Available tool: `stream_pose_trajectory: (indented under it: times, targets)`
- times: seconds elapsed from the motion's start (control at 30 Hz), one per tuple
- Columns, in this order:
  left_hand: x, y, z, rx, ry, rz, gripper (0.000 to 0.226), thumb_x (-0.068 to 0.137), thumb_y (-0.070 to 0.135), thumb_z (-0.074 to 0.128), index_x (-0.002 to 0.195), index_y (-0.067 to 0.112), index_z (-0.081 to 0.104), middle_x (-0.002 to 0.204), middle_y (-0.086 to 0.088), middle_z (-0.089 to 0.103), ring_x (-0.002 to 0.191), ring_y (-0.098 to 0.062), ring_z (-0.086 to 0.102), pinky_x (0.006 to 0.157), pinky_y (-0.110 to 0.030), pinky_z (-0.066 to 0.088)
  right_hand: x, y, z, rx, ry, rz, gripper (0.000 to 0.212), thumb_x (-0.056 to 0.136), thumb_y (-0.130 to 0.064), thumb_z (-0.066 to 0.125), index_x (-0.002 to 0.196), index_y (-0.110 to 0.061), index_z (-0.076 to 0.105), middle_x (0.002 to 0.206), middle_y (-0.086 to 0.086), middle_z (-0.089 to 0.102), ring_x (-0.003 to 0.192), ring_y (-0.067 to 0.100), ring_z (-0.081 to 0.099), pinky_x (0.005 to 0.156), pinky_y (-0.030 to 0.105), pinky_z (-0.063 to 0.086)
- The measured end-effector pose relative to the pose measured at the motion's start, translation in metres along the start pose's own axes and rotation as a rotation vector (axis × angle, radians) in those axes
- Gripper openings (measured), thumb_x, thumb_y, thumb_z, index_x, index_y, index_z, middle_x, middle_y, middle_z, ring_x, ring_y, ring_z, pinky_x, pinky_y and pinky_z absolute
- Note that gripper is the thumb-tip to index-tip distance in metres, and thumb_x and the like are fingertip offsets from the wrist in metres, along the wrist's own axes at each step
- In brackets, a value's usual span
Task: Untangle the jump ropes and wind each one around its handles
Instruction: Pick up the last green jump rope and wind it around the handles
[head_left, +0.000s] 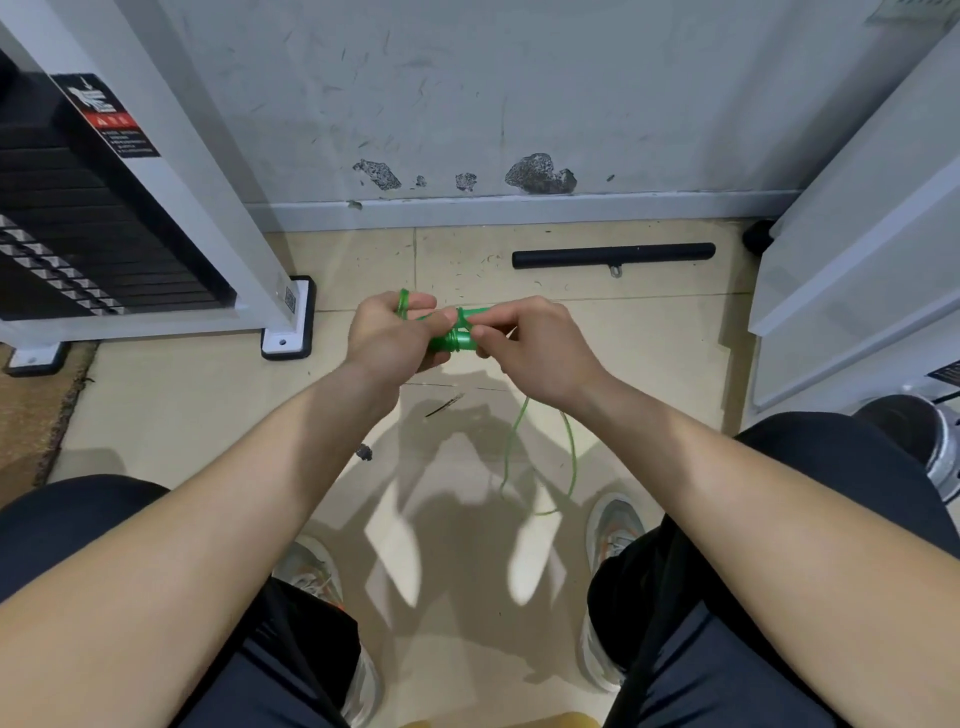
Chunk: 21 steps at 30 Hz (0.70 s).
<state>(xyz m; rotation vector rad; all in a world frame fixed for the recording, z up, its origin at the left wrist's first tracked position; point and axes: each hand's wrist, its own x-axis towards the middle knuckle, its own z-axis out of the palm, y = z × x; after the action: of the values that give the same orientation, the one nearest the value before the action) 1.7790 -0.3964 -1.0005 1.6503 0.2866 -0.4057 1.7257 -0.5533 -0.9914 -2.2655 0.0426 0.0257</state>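
Beige tiled floor underfoot, scuffed grey wall behind, with chipped patches just above the skirting. On the left, white frame with black weight stack and a warning label; brown mat beside its foot. Near the wall, flat on the tiles, black bar with a small ring on its near side. Seated, looking down: dark shorts over both thighs, grey shoes planted on the floor. Both bare forearms reaching forward, meeting at mid-frame above the tiles. Left grip curled tight round the green handles, these held side by side and roughly level, with one turn of green rope looped over a raised finger. Right grip pinching the handles at their right end, thumb and forefinger closed just beside a few turns of rope crossing them. Slack rope hanging from below the right grip, dropping to a loose loop on the floor between the shoes, nearer the right one. Handles up in the air, well apart from bar and frame.
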Motion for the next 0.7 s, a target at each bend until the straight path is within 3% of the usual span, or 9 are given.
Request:
stream_pose_trajectory:
  times: [0.07,0.2,0.3,0.37,0.47,0.57,0.7]
  targets:
    - [0.003,-0.004,0.000,-0.120,-0.032,-0.087,0.030,0.088,0.011,0.075,0.112,0.005,0.059,0.112,-0.015,0.064,0.082,-0.023,0.070,0.069,-0.030,0.059,0.001,0.001,-0.001,-0.060,-0.016,-0.044,0.024,0.098,-0.017,0.054,0.091,-0.010,0.076,0.077,0.010,0.068,0.072,0.018,0.054,0.072,0.029,0.044]
    - [0.004,-0.006,0.002,-0.246,-0.023,-0.113,0.038,0.080,0.016,0.084,0.108,0.006,0.060,0.104,-0.011,0.064,0.082,-0.023,0.070,0.069,-0.029,0.057,0.001,0.000,0.000,-0.081,-0.034,-0.104,0.025,0.099,-0.012,0.051,0.095,-0.010,0.076,0.079,0.010,0.062,0.073,0.015,0.051,0.069,0.031,0.040]
    - [0.002,-0.006,0.005,-0.261,0.040,-0.113,0.040,0.076,0.012,0.086,0.105,0.009,0.059,0.102,-0.009,0.065,0.081,-0.024,0.070,0.069,-0.029,0.058,-0.001,-0.002,-0.001,-0.066,-0.063,-0.134,0.033,0.099,-0.007,0.049,0.111,-0.021,0.076,0.083,0.006,0.058,0.071,0.008,0.048,0.064,0.015,0.037]
    - [0.000,-0.005,0.005,-0.280,0.059,-0.112,0.039,0.078,0.008,0.084,0.107,0.009,0.058,0.103,-0.010,0.064,0.079,-0.023,0.070,0.070,-0.029,0.058,-0.003,-0.003,0.000,-0.048,-0.048,-0.156,0.034,0.098,-0.007,0.051,0.115,-0.025,0.075,0.088,0.006,0.063,0.070,0.009,0.051,0.067,0.016,0.041]
    - [-0.003,-0.002,0.005,-0.340,0.087,-0.093,0.037,0.080,0.007,0.082,0.106,0.009,0.056,0.101,-0.009,0.064,0.074,-0.020,0.070,0.068,-0.027,0.058,-0.005,-0.005,0.002,0.016,0.056,-0.139,0.022,0.095,-0.011,0.060,0.107,-0.018,0.077,0.091,0.003,0.071,0.067,0.001,0.053,0.069,0.018,0.044]
    - [-0.001,0.002,0.001,-0.444,0.091,-0.081,0.034,0.081,0.007,0.081,0.101,0.010,0.053,0.102,-0.008,0.063,0.075,-0.020,0.069,0.070,-0.025,0.057,-0.008,-0.008,0.006,0.140,0.086,-0.068,0.009,0.093,-0.019,0.068,0.099,-0.019,0.074,0.077,-0.006,0.070,0.056,0.004,0.055,0.064,0.019,0.046]
    - [-0.004,0.009,-0.002,-0.542,0.014,-0.121,0.040,0.084,0.010,0.079,0.117,0.002,0.058,0.088,-0.002,0.065,0.077,-0.019,0.070,0.073,-0.024,0.057,-0.007,-0.007,0.006,0.297,0.040,0.018,0.006,0.094,-0.017,0.066,0.089,-0.015,0.066,0.072,-0.005,0.071,0.056,0.013,0.061,0.054,0.024,0.049]
